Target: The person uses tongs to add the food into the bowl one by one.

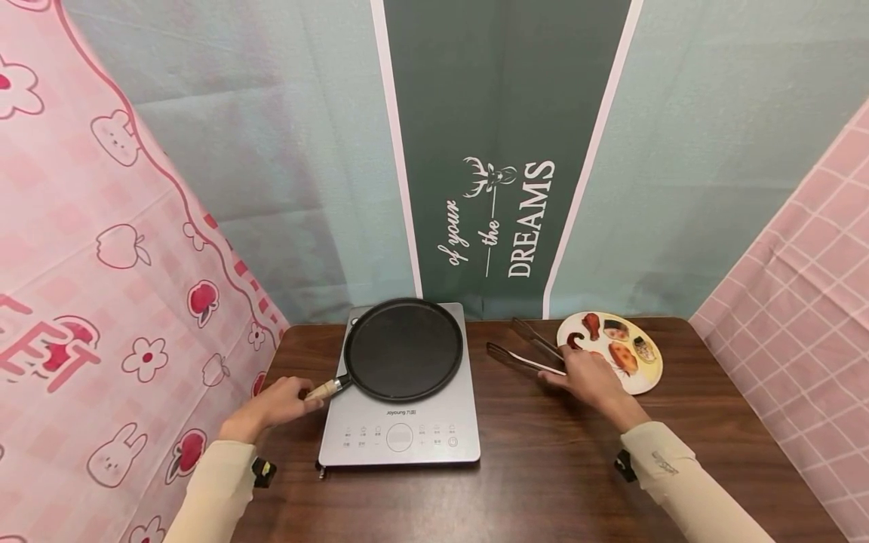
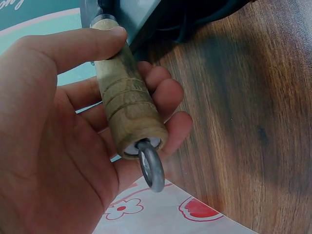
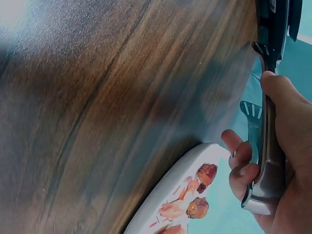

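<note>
A flat black frying pan [image 1: 403, 348] sits on a silver induction cooker [image 1: 434, 411]. My left hand [image 1: 278, 403] holds its wooden handle [image 2: 127, 92], thumb along the top and fingers curled below, with a metal hanging ring at the handle's end. In my right hand [image 1: 596, 381] is a pair of metal tongs [image 3: 273, 163], gripped near the bend, their two slotted tips spread apart and pointing toward the cooker. That hand is over the left part of a white oval plate [image 1: 653, 375]. On the plate lie several food pieces, among them a drumstick [image 1: 591, 326].
A brown wood-grain table [image 1: 529, 483] carries everything. Behind it hangs a green curtain [image 1: 326, 188] with printed lettering. Pink patterned cloth [image 1: 156, 302] closes the left side, and pink checked cloth [image 1: 801, 302] the right.
</note>
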`<act>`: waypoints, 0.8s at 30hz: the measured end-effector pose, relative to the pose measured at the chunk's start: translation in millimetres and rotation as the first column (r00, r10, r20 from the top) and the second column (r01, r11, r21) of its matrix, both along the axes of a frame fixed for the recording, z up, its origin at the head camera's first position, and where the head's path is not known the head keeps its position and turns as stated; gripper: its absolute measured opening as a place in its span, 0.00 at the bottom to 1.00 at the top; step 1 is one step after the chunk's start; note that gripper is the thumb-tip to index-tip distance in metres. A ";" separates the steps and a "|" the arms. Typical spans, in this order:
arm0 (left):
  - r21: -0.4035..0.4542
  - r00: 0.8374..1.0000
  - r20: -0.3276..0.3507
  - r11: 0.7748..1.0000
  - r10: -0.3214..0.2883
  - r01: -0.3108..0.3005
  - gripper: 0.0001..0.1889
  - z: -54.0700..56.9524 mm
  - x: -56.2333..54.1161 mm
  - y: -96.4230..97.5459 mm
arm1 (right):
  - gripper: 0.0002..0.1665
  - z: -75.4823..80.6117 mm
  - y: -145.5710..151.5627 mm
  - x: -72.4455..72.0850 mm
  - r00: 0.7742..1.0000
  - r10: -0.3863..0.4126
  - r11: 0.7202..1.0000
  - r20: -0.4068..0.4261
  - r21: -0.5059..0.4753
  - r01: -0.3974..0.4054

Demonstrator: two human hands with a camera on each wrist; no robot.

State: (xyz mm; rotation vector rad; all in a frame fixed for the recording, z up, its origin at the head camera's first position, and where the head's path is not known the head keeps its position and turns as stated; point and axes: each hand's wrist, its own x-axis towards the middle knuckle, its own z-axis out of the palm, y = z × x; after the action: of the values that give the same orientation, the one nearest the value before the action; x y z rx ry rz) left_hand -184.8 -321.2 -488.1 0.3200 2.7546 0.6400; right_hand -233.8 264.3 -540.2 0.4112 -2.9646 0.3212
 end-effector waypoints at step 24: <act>0.000 0.999 0.040 1.000 0.005 -0.005 0.09 1.0 -0.1 1.9 | 0.30 20.5 29.3 12.0 0.999 -0.045 0.998 0.000 0.041 0.045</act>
State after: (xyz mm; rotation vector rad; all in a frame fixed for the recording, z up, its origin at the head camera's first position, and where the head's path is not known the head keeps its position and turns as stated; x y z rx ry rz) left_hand -184.9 -319.3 -487.2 0.2968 2.7185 0.6413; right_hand -221.8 293.6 -519.8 0.3490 -2.9809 0.2569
